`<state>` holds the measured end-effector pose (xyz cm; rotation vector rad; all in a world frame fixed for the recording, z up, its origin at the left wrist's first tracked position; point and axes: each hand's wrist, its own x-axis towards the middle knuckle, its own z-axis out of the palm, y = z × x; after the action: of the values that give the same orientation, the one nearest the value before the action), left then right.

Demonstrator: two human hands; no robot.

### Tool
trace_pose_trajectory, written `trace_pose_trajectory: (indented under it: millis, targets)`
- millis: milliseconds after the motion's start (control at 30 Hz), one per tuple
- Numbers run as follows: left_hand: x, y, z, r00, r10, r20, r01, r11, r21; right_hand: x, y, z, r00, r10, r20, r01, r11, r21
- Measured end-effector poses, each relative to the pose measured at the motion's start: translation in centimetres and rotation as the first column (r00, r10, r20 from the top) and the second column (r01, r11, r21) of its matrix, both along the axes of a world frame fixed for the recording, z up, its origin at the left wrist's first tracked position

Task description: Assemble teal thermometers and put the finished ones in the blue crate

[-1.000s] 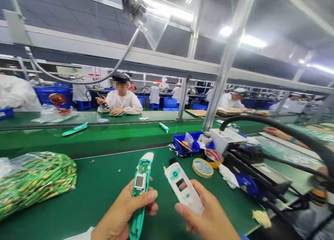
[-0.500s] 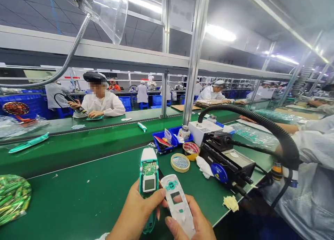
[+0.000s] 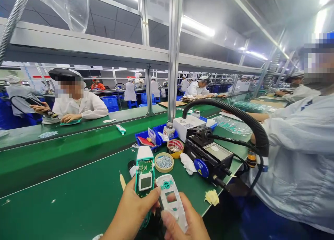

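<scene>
My left hand (image 3: 133, 207) is closed around the teal back half of a handheld device (image 3: 145, 167) with a white tip. A green circuit board (image 3: 146, 167) and a small grey screen in a white frame (image 3: 145, 182) show inside it. My right hand (image 3: 191, 219) grips the device's white front cover (image 3: 172, 205), tilted, its inner side towards me. The cover has window cut-outs and a teal round piece (image 3: 166, 185) near its top. The two halves are apart, side by side. My left thumb reaches to the cover's left edge.
Beyond the hands stand a round dish of small beads (image 3: 164, 162), a tape roll (image 3: 175, 148) and blue trays (image 3: 148, 139). A black soldering station (image 3: 208, 153) with a thick hose is at right, near a yellow sponge (image 3: 212, 197). Co-workers sit opposite and at right (image 3: 294, 135).
My view has turned right, so the bag of green parts at left is gone and the right-hand co-worker shows more. Both hands keep their holds, the halves still apart.
</scene>
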<state>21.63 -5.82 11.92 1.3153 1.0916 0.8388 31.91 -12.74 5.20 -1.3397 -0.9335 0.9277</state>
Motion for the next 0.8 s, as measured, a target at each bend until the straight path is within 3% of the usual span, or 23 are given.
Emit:
trace_pose_trajectory:
  millis: [133, 267, 567, 700, 800]
  targets:
    - [1.1, 0.1, -0.4, 0.999, -0.002, -0.034, 0.003, 0.999, 0.041, 1.5, 0.5, 1.8, 0.994, -0.047, 0.094, 0.032, 0.986, 0.163]
    - [1.8, 0.0, -0.5, 0.998, 0.007, -0.059, -0.001, 0.995, 0.098, 2.5, 0.6, 2.6, 0.979, -0.119, 0.166, 0.07, 0.959, 0.275]
    - [2.7, 0.0, 0.1, 1.0, -0.011, -0.02, 0.014, 0.992, 0.127, 3.0, 0.5, 2.2, 0.918, -0.277, 0.284, 0.195, 0.939, 0.284]
    - [3.0, 0.4, -0.6, 0.999, -0.034, 0.006, 0.033, 0.99, 0.134, 3.3, 0.5, 2.3, 0.901, -0.316, 0.296, 0.229, 0.928, 0.295]
    - [3.0, 1.0, -1.4, 0.997, -0.074, -0.002, 0.074, 0.986, 0.147, 3.7, 0.5, 2.2, 0.941, -0.269, 0.204, 0.215, 0.944, 0.251]
